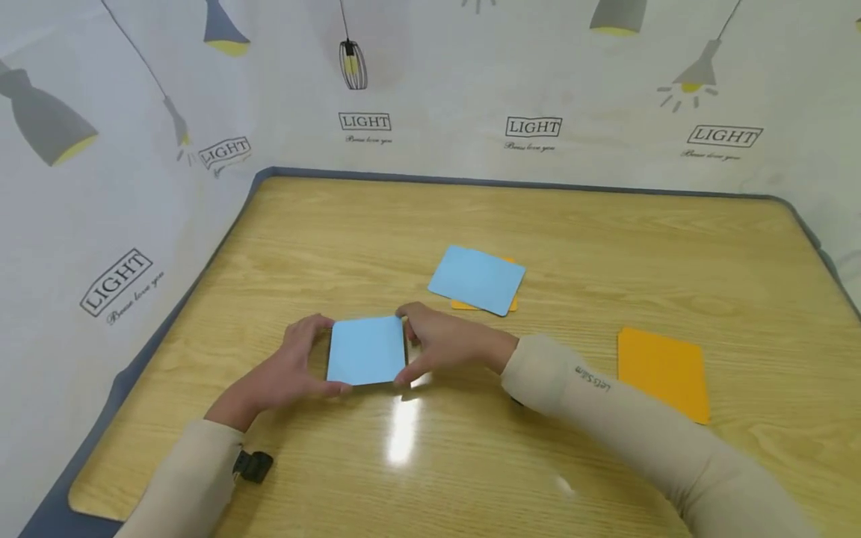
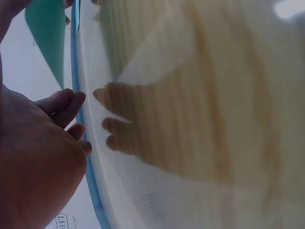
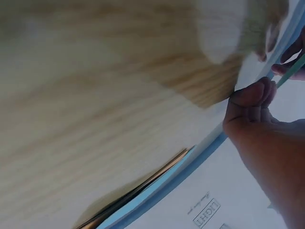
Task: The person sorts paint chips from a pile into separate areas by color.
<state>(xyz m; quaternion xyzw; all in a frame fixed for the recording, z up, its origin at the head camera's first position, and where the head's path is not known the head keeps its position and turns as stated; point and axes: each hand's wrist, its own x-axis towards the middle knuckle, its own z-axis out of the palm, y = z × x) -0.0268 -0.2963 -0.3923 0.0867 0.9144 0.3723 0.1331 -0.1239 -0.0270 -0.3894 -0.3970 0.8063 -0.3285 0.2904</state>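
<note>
Both hands hold a square light-blue card (image 1: 367, 351) by its sides, left of the table's middle in the head view. My left hand (image 1: 294, 371) grips the left side, thumb at the near corner and fingers toward the far one. On the opposite side, my right hand (image 1: 444, 342) pinches the card in the same way. A green face (image 2: 50, 36) of it shows in the left wrist view, apart from the tabletop and mirrored in it. Only a thin green edge (image 3: 291, 71) appears in the right wrist view.
Beyond the right hand, another light-blue card (image 1: 476, 279) lies askew over an orange card (image 1: 464, 305). An orange card or stack (image 1: 662, 373) lies near the right forearm. The glossy wooden table (image 1: 572, 232) meets a lamp-patterned white covering (image 1: 444, 90) at its back and sides.
</note>
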